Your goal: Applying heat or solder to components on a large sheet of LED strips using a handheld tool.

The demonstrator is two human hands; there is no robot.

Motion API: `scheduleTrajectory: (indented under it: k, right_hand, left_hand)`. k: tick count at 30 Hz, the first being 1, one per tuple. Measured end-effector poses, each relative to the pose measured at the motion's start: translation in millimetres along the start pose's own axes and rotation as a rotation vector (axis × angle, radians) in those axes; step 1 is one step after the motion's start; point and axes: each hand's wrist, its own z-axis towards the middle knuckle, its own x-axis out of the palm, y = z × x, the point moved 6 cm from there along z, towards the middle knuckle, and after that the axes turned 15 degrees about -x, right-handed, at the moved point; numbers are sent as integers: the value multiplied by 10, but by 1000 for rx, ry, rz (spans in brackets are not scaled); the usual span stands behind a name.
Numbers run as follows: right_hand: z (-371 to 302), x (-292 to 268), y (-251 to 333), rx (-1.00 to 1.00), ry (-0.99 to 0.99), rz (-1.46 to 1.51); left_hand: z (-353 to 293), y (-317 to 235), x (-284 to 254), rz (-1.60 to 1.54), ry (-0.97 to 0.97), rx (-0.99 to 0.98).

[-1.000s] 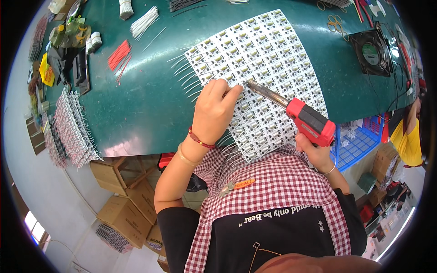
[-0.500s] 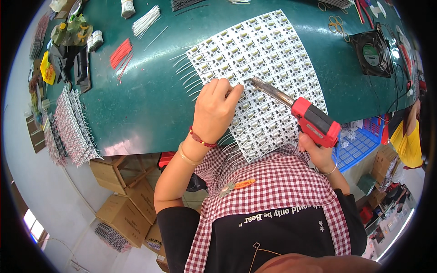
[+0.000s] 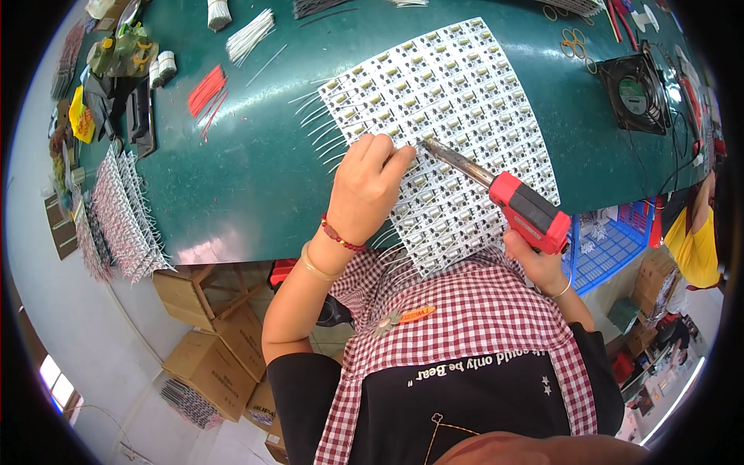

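A large white sheet of circuit boards [image 3: 457, 101] lies at a slant on the green table, its near corner reaching over the edge to my apron. Thin white wires [image 3: 329, 128] stick out along its left side. My left hand [image 3: 364, 182] is over the sheet's left part, fingertips pinched together; what is between them is too small to make out. My right hand [image 3: 535, 262] grips a red and black soldering gun [image 3: 531, 213] by its handle. The gun's metal tip points up and left, very close to my left fingertips.
Bundles of red wires [image 3: 206, 91] and white wires [image 3: 252, 35] lie at the back left. A black fan [image 3: 634, 93] stands at the right. Stacked wired boards [image 3: 124, 217] rest at the far left edge. A blue basket [image 3: 612, 248] sits below the table's right edge.
The soldering gun and my right hand have shifted slightly left, bringing the tip nearer my left fingertips. My left hand has stayed almost in place.
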Motion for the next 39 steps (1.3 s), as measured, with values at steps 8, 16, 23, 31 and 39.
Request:
scheduleTrajectory:
  k: [8,16,23,31,39]
  right_hand:
    - [-159,-70,-95,19,18,131]
    - [-96,-46,-65,-15,-14,87]
    - [-29,-35,-48,48,-53,129]
    - [46,45,45,77,-38,109]
    - [13,-21,-29,59,38,-24]
  left_hand:
    - [3,-16,-4,16,11,-6]
    - [-27,-24,-123,13,17,-4]
    - [92,25,-182,-63,-19,4]
    - [154,93,-39,-82,1,-8]
    - [178,84,-25,-69,6,-7]
